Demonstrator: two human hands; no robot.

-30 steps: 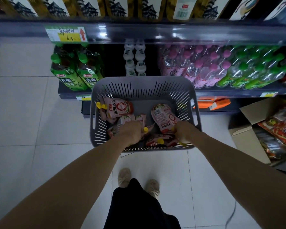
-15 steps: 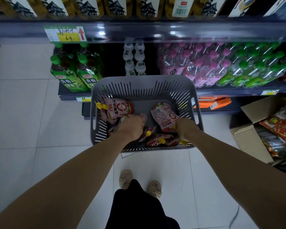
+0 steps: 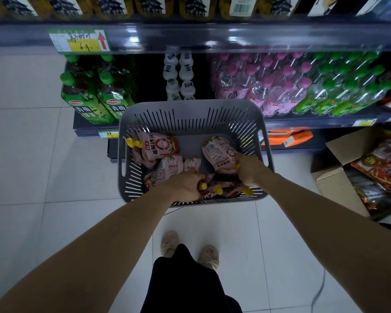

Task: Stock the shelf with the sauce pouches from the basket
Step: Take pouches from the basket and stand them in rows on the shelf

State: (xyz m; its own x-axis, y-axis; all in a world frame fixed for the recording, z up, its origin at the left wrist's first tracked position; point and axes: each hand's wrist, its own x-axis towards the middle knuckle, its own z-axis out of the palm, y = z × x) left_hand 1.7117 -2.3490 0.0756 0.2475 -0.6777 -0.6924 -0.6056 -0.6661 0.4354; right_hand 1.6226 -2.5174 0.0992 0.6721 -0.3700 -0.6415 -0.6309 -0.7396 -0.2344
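Sauce pouches (image 3: pixel 169 168): pink with yellow screw caps, heaped loosely on the bottom of the basket, mostly along its left and near sides.
Basket (image 3: pixel 190 118): grey plastic with slotted walls and handle cut-outs. It stands on the pale tiled floor, close against the lowest shelves.
Right pouch (image 3: pixel 219 154): barcode side up, on the right of the basket, with its near end in the right hand.
Right hand (image 3: pixel 248 170): inside the basket at the near right, fingers curled round the near end of the right pouch and gripping it.
Left hand (image 3: pixel 185 186): knuckles up over the middle of the heap. The fingers bend down among the pouches with their tips hidden, so I cannot tell whether it grips one. A yellow cap (image 3: pixel 202 186) shows just beside its thumb.
Far-left pouch (image 3: pixel 158 146): label side up, cap end toward the left wall, apart from both hands.
Shelf (image 3: pixel 212 37): a dark rail across the far side, carrying a green and yellow price tag (image 3: pixel 79 40) at the left.
Below the rail, left to right: green tea bottles (image 3: pixel 95 93), small white bottles (image 3: pixel 178 75), pink-capped bottles (image 3: pixel 257 84), green-capped bottles (image 3: pixel 348 91).
Cardboard box (image 3: pixel 339 184): open, on the floor at the right, holding red packets (image 3: pixel 382 166).
Shoes (image 3: pixel 169 242): beige, on the tiles near the basket.
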